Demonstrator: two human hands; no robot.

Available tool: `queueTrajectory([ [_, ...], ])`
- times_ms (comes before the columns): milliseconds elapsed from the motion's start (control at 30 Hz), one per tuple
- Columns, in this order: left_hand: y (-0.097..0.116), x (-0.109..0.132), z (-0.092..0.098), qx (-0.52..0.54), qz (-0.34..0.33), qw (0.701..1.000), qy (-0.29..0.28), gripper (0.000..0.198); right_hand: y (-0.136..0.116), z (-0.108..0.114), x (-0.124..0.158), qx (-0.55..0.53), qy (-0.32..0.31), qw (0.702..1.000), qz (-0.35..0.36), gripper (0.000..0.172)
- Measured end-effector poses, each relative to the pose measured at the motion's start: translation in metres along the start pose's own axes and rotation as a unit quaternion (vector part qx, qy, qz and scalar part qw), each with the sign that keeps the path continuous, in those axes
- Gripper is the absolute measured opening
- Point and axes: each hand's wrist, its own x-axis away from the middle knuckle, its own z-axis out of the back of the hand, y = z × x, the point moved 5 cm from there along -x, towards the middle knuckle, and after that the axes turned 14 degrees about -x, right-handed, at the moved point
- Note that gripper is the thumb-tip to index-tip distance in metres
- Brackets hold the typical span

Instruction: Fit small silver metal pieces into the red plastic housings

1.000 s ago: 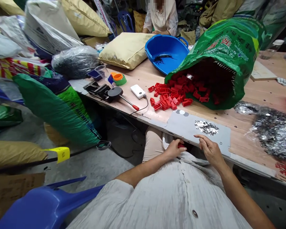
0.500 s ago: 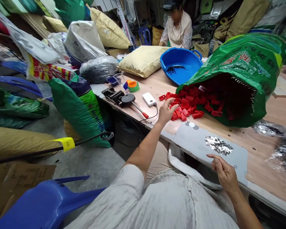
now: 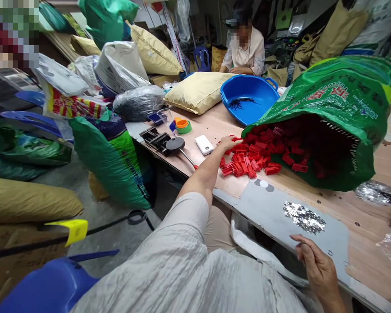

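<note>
My left hand (image 3: 230,143) reaches across the wooden table, its fingers extended and resting at the far edge of a heap of red plastic pieces (image 3: 250,158). The heap spills from the mouth of a green woven sack (image 3: 342,95) lying on its side, and the sack's dark interior hides more pieces. My right hand (image 3: 319,269) hangs at the near table edge with curled fingers, beside a grey plate (image 3: 326,237) bearing silver flakes (image 3: 303,217). It holds nothing visible.
A blue basin (image 3: 244,98) with black bits stands behind the heap, beside a yellow sack (image 3: 197,92). A white power bank (image 3: 204,144) and a red-handled tool (image 3: 176,145) lie to the left. A seated person (image 3: 244,54) works beyond. Sacks crowd the left.
My left hand has moved farther forward onto the red heap, and my right hand has dropped nearer the table edge. The view has shifted slightly, and the small red piece held earlier no longer shows.
</note>
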Motion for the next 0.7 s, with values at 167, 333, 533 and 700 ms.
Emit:
queueTrajectory([
  [167, 0.002, 0.011, -0.011, -0.016, -0.023, 0.999, -0.022, 0.051, 0.005, 0.002, 0.0, -0.001, -0.023, 1.0, -0.001, 0.034],
  [333, 0.002, 0.043, -0.015, -0.033, -0.052, 0.998, -0.033, 0.04, 0.01, 0.004, 0.0, 0.0, -0.03, 1.0, -0.002, 0.032],
  [533, 0.003, 0.07, -0.006, -0.014, -0.098, 0.993, -0.064, 0.039, 0.012, 0.003, 0.003, -0.01, -0.034, 0.999, -0.008, 0.03],
  [700, 0.009, 0.041, 0.008, 0.024, -0.083, 0.996, 0.015, 0.043, 0.01, 0.003, 0.003, -0.015, -0.025, 1.0, -0.009, 0.029],
])
